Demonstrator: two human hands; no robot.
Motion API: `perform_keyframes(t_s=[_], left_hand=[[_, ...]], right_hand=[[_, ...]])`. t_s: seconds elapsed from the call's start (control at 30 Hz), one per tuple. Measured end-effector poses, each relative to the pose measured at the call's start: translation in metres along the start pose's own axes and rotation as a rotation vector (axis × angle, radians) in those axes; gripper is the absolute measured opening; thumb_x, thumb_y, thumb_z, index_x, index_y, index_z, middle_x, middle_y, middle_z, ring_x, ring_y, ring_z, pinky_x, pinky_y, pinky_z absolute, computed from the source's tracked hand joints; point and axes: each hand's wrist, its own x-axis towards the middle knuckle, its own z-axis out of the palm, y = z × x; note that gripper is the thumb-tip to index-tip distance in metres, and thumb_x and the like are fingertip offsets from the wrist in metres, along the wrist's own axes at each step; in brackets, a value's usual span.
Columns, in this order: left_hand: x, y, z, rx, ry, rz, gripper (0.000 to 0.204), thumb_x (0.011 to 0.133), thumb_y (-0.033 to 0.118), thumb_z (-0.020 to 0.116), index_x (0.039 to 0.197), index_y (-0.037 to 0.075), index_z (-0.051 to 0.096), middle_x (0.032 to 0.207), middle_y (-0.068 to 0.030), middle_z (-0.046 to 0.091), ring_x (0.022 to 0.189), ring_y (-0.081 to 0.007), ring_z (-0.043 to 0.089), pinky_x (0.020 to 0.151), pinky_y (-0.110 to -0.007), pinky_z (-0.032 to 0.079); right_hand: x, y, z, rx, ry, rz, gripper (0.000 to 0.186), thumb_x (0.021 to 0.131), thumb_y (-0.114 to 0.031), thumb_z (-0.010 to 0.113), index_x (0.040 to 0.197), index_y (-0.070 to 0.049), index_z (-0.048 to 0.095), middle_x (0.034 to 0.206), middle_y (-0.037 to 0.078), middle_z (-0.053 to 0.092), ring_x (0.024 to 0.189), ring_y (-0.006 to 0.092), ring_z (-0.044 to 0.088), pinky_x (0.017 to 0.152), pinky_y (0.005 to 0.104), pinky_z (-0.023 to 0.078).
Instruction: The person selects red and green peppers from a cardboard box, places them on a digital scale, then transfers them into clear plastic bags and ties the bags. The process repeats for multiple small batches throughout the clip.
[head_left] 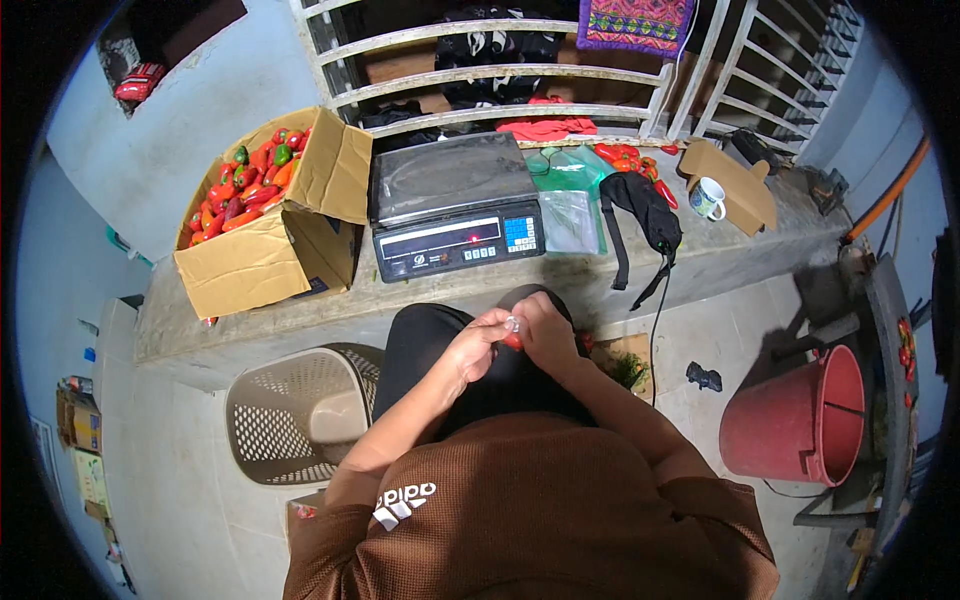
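Note:
Above my lap, my left hand [476, 346] and my right hand [549, 330] meet with their fingers closed. Between them shows a small part of a red pepper [513, 341], mostly hidden by the fingers. A clear, shiny bit that looks like plastic [513, 323] sits at the left fingertips, just above the red; its full shape is hidden. Ahead of the hands, on the concrete ledge [420, 300], stands a digital scale [450, 240] with a bare dark pan. To its left is an open cardboard box [245, 265] heaped with red and some green peppers [250, 185].
Right of the scale lie clear plastic bags [572, 222], a black pouch [645, 212], loose red peppers [625, 160], a mug [708, 199] and a cardboard tray [735, 185]. A beige basket [290, 410] stands at left on the floor; a red bucket [780, 420] lies tipped at right.

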Motion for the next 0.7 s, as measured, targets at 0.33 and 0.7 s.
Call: perform_keyframes(t_s=[0.33, 0.7], left_hand=[[0.009, 0.000, 0.009, 0.020, 0.224, -0.125, 0.015, 0.083, 0.021, 0.058, 0.089, 0.007, 0.059, 0.079, -0.0007, 0.060, 0.077, -0.0095, 0.050, 0.073, -0.024, 0.037], [0.015, -0.019, 0.012, 0.191, 0.169, 0.227, 0.009, 0.087, 0.010, 0.051, 0.083, 0.006, 0.058, 0.086, -0.0023, 0.054, 0.074, -0.0102, 0.049, 0.070, -0.024, 0.040]], right_hand=[[-0.005, 0.010, -0.004, -0.103, 0.050, -0.087, 0.008, 0.074, -0.014, 0.056, 0.075, -0.007, 0.051, 0.078, 0.010, 0.050, 0.076, 0.0289, 0.053, 0.065, 0.0407, 0.042], [-0.003, 0.029, 0.005, 0.235, 0.062, -0.075, 0.010, 0.077, -0.011, 0.052, 0.075, -0.003, 0.047, 0.071, 0.014, 0.048, 0.068, 0.0332, 0.050, 0.058, 0.0395, 0.040]])
